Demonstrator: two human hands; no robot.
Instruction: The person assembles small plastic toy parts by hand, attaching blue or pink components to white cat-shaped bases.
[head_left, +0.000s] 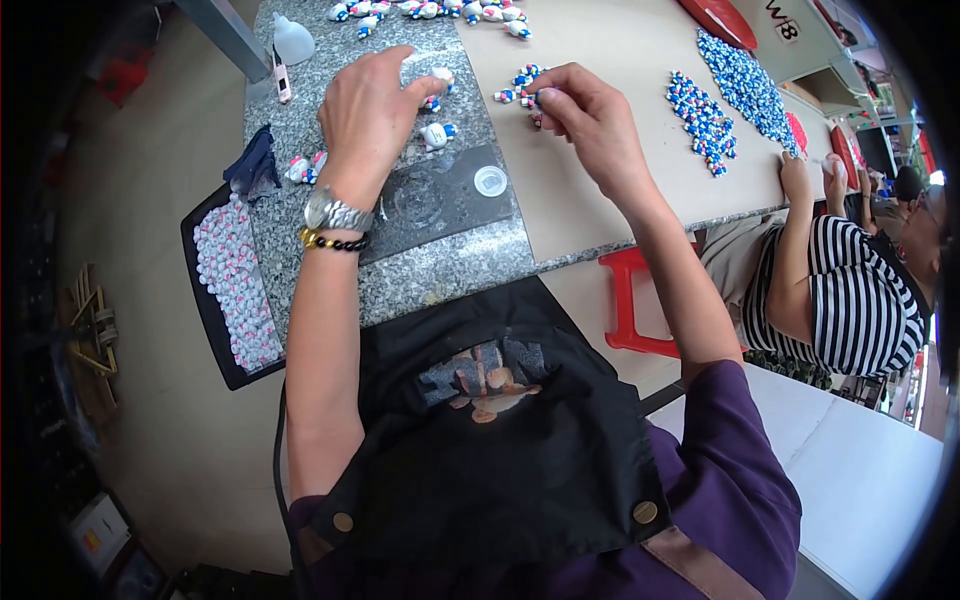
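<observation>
My left hand [372, 112] hovers over the grey granite worktop, thumb and index finger spread apart. By its thumb tip is a small white-and-blue figurine [443, 76], partly covered by the thumb; I see no grip on it. A second white-and-blue figurine [437, 135] rests closer to me, and pink-and-white ones [304, 168] lie left of my wrist. My right hand [590, 115] is closed in a pinch beside a small cluster of blue, white and red pieces [515, 88]. Whatever sits between those fingertips is too small and hidden to name.
A dark board [440, 205] bears a small round clear dish [490, 181]. To the left stands a black tray [222, 352] of white-and-pink pieces. A squeeze bottle [293, 42] and finished-looking figurines [430, 10] lie farther back. Blue-white piles [700, 115] and a co-worker in stripes [850, 290] are at right.
</observation>
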